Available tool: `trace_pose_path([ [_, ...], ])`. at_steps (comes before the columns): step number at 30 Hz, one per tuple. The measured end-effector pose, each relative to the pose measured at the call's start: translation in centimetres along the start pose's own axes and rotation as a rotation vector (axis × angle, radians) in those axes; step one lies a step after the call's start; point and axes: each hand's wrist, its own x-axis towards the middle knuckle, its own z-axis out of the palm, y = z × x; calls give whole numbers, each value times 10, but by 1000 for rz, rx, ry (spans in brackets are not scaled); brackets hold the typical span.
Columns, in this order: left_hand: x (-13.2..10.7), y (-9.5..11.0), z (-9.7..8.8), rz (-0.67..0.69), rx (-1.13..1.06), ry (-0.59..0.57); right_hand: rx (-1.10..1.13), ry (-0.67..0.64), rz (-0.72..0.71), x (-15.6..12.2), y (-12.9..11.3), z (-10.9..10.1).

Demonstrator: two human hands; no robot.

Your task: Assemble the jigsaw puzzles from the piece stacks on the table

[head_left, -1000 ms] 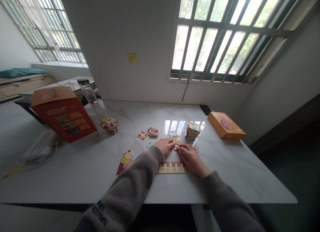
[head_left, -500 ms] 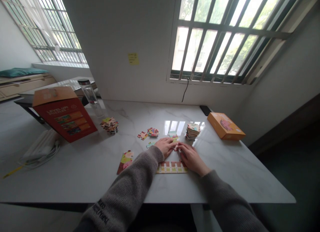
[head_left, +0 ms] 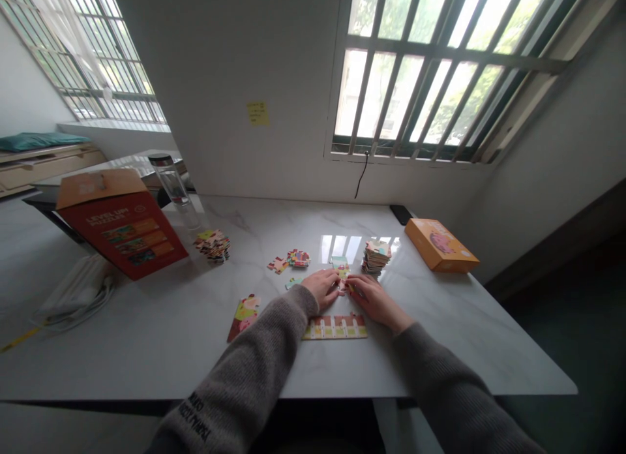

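Note:
Both my hands rest on the white marble table (head_left: 161, 336) over small jigsaw pieces (head_left: 341, 269). My left hand (head_left: 321, 287) lies knuckles up with fingers curled on the pieces. My right hand (head_left: 374, 301) meets it fingertip to fingertip and pinches a piece; what exactly sits under the fingers is hidden. A joined strip of fence-pattern pieces (head_left: 335, 327) lies just in front of my wrists. A stack of pieces (head_left: 376, 256) stands right behind my right hand.
Loose pieces (head_left: 292, 260) and a joined bit (head_left: 244, 316) lie to the left, another pile (head_left: 213, 245) farther left. A red puzzle box (head_left: 122, 224) and a glass bottle (head_left: 175, 188) stand at the left, an orange box (head_left: 441, 245) at the right, white cables (head_left: 73, 297) near the left edge.
Both hands have slid a little away from me, uncovering more of the fence strip. The view has shifted slightly.

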Motion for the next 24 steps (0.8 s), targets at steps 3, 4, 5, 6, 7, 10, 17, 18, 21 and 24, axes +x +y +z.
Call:
trace_pose_path([
  [3, 0, 2, 2, -7, 33, -15, -11, 4, 1, 1, -1, 1],
  [4, -1, 4, 2, -15, 56, -24, -14, 11, -2, 0, -2, 1],
  [5, -1, 6, 1, -28, 82, -32, -18, 21, -6, -1, -3, 1],
  [6, -2, 8, 0, -43, 109, -34, -20, 31, -8, -2, -4, 1],
  [7, -3, 10, -3, -62, 135, -28, -20, 40, -8, -3, -5, 1],
  [10, -6, 6, -22, -134, 203, 20, -6, 51, 1, -4, -9, 0],
  [17, -7, -49, -82, -368, 336, 33, 58, 42, 21, -3, -10, -2],
  [18, -6, -56, -86, -377, 339, 7, 62, 43, 25, -3, -10, -2],
  [21, -5, -69, -86, -371, 331, -66, 74, 41, 24, -3, -10, -3],
  [24, -4, -71, -81, -361, 315, -81, 86, 42, 21, -3, -11, -4],
])
